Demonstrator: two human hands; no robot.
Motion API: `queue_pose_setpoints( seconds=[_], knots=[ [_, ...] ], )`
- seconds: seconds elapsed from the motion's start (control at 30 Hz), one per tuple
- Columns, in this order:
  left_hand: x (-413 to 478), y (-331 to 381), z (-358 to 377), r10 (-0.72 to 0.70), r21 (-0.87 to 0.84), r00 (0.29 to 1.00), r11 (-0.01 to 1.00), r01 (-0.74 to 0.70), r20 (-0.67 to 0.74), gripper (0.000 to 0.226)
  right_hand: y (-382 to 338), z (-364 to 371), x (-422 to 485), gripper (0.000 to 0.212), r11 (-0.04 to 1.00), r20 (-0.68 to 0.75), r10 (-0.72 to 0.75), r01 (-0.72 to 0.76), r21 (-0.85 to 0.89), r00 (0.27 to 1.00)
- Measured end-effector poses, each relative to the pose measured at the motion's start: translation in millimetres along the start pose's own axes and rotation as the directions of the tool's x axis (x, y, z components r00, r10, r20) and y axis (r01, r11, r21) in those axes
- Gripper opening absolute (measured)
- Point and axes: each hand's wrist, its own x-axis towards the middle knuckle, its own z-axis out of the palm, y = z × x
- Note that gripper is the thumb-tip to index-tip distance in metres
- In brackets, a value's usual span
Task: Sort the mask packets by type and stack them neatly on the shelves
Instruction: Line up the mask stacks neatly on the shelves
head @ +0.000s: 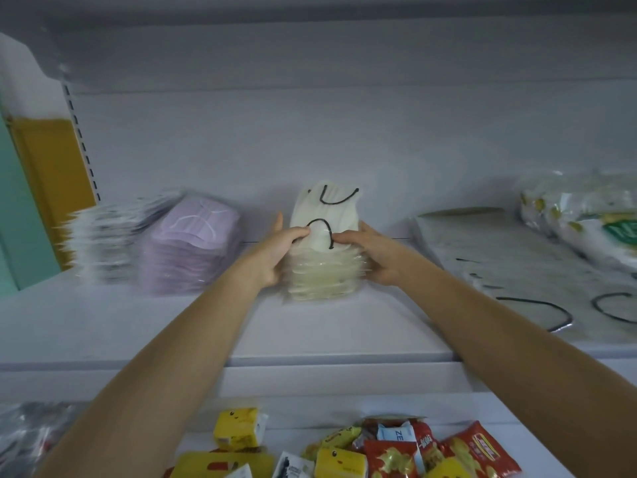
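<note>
Both hands, left and right, clasp a cream stack with black loops; fingers pinch the top packet; no print legible

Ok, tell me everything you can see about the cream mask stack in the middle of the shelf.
The cream mask stack is a pile of clear, glossy plastic packets holding pale cream masks with black ear loops. It sits on the white shelf, right of the lilac mask stack. The top packet tilts up, leaning toward the back wall. The left hand and right hand press its two sides, thumbs on the top packet. The lower packet edges look slightly uneven.
</note>
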Motion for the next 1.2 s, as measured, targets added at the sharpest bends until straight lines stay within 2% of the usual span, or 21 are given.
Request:
queue_pose_setpoints(
  seconds=[0.07, 0.1, 0.2, 0.3, 0.33, 0.43, 0.47, 0.57, 0.63, 0.67, 0.73, 0.77, 0.83, 0.93, 1.0, 1.1, 1.2],
  knots=[
    [-0.4, -1.7, 3.3, -0.009, 0.017, 0.999, 1.000, 0.010, -0.042, 0.084, -1.9, -0.7, -2.3, 0.016, 1.000, 0.037, 0.027, -0.027, 0.010, 0.999],
    [-0.7, -1.4, 5.3, -0.034, 0.024, 0.998, 0.999, 0.035, -0.048, 0.078, -3.1, -0.2, -3.0, 0.008, 0.999, 0.033, 0.050, -0.050, 0.020, 0.998],
    [-2.7, 2.3, 8.0, -0.117, 0.092, 0.993, 0.989, 0.114, 0.019, 0.025, -4.6, 1.0, -2.7, 0.020, 0.995, -0.012, 0.083, -0.082, 0.062, 0.997],
    [-5.4, 3.5, 4.5, -0.135, 0.079, 0.990, 0.988, 0.131, 0.051, 0.019, -5.6, 5.5, -2.8, 0.019, 0.992, -0.012, 0.107, -0.106, 0.065, 0.994],
    [-6.1, 3.7, 3.2, -0.131, 0.080, 0.990, 0.989, 0.127, 0.051, 0.023, -6.7, 8.2, -3.9, 0.018, 0.991, -0.002, 0.122, -0.121, 0.050, 0.993],
    [-1.7, -2.5, -1.2, -0.061, 0.035, 0.998, 0.998, 0.061, -0.009, 0.089, -8.9, 10.6, -2.9, 0.020, 0.989, 0.004, 0.146, -0.146, 0.011, 0.989],
    [-0.5, -4.8, -2.2, -0.033, 0.027, 0.999, 0.999, 0.033, -0.015, 0.099, -11.1, 11.6, -4.5, 0.022, 0.988, 0.010, 0.152, -0.152, -0.006, 0.988],
    [0.0, -8.3, -0.8, 0.025, -0.003, 1.000, 1.000, -0.025, 0.000, 0.102, -13.4, 10.5, -8.0, 0.024, 0.989, 0.000, 0.141, -0.140, -0.052, 0.990],
    [0.2, -9.9, 2.8, 0.067, -0.005, 0.998, 0.998, -0.067, 0.007, 0.100, -10.5, 8.8, -8.3, 0.010, 0.993, -0.025, 0.099, -0.101, -0.064, 0.995],
    [-1.3, -10.2, 5.0, 0.099, 0.003, 0.995, 0.995, -0.099, 0.013, 0.098, -9.1, 7.9, -8.6, 0.013, 0.997, -0.049, 0.060, -0.063, -0.049, 0.997],
    [-1.2, -11.4, 7.5, 0.179, 0.008, 0.984, 0.984, -0.179, 0.022, 0.095, -5.0, 1.7, -5.5, 0.070, 0.998, -0.111, -0.033, 0.027, -0.057, 0.993],
    [-0.7, -11.3, 8.0, 0.221, 0.002, 0.975, 0.975, -0.221, 0.020, 0.094, -4.1, 0.4, -7.6, 0.085, 0.992, -0.133, -0.098, 0.085, -0.098, 0.986],
    [-0.2, -10.5, 7.9, 0.304, -0.039, 0.952, 0.952, -0.303, 0.021, 0.094, -5.6, 1.3, -13.1, 0.091, 0.953, -0.146, -0.265, 0.235, -0.192, 0.953],
    [1.4, -7.3, 5.4, 0.421, -0.089, 0.907, 0.903, -0.420, -0.010, 0.104, -10.5, 2.8, -15.7, 0.097, 0.839, -0.121, -0.480, 0.414, -0.353, 0.869],
    [3.1, -3.3, 2.9, 0.514, -0.081, 0.858, 0.855, -0.512, 0.003, 0.116, -18.4, 10.3, -24.5, 0.105, 0.799, -0.124, -0.534, 0.451, -0.397, 0.836],
    [0.3, 0.8, 2.7, 0.616, 0.046, 0.781, 0.782, -0.622, 0.100, 0.121, -24.1, 15.0, -31.0, 0.103, 0.709, -0.095, -0.619, 0.503, -0.495, 0.780],
    [-2.0, -3.5, 3.4, 0.596, 0.087, 0.785, 0.785, -0.614, 0.166, 0.120, -19.2, 17.4, -34.8, 0.105, 0.667, -0.075, -0.619, 0.473, -0.576, 0.782]
  ],
)
